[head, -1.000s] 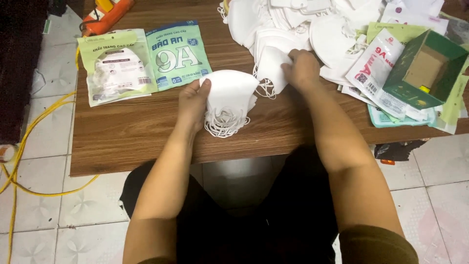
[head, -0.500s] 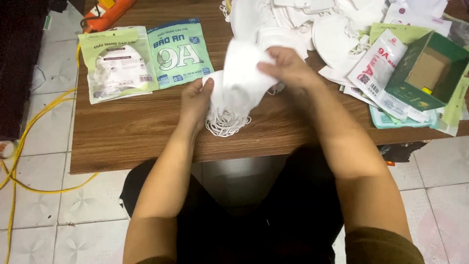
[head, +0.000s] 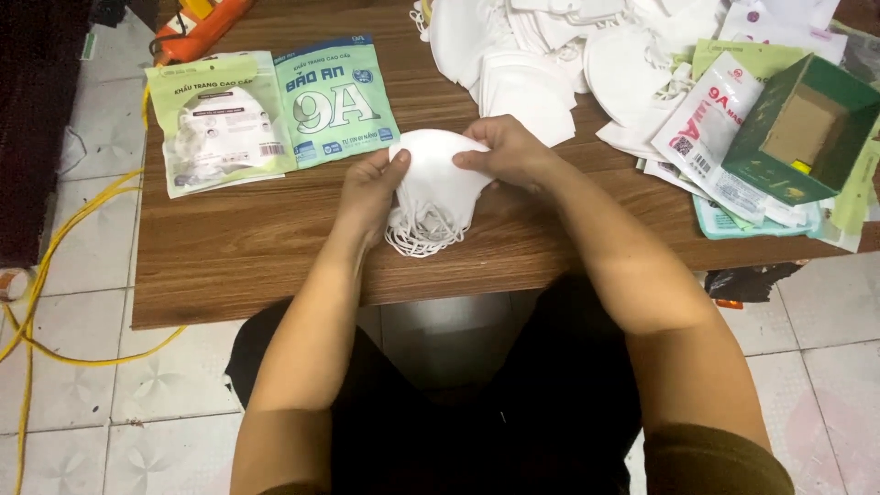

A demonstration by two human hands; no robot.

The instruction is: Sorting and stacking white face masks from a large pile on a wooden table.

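Both my hands hold a small stack of white face masks (head: 435,188) just above the wooden table (head: 257,247). My left hand (head: 371,188) grips the stack's left edge. My right hand (head: 504,151) presses on its top right edge. The masks' white elastic loops (head: 422,240) hang down from the stack and touch the table. A big pile of loose white masks (head: 550,55) lies farther back, just beyond my right hand.
Two flat mask packets, one pale green (head: 220,124) and one teal (head: 337,99), lie at the table's left. An open green cardboard box (head: 802,128) sits on more packets (head: 710,124) at the right. An orange tool (head: 202,27) is at the back left. Yellow cable (head: 55,266) runs over the tiled floor.
My right hand took a white mask from the pile, carried it toward me and laid it on the stack in my left hand. Both hands now close on the stack.
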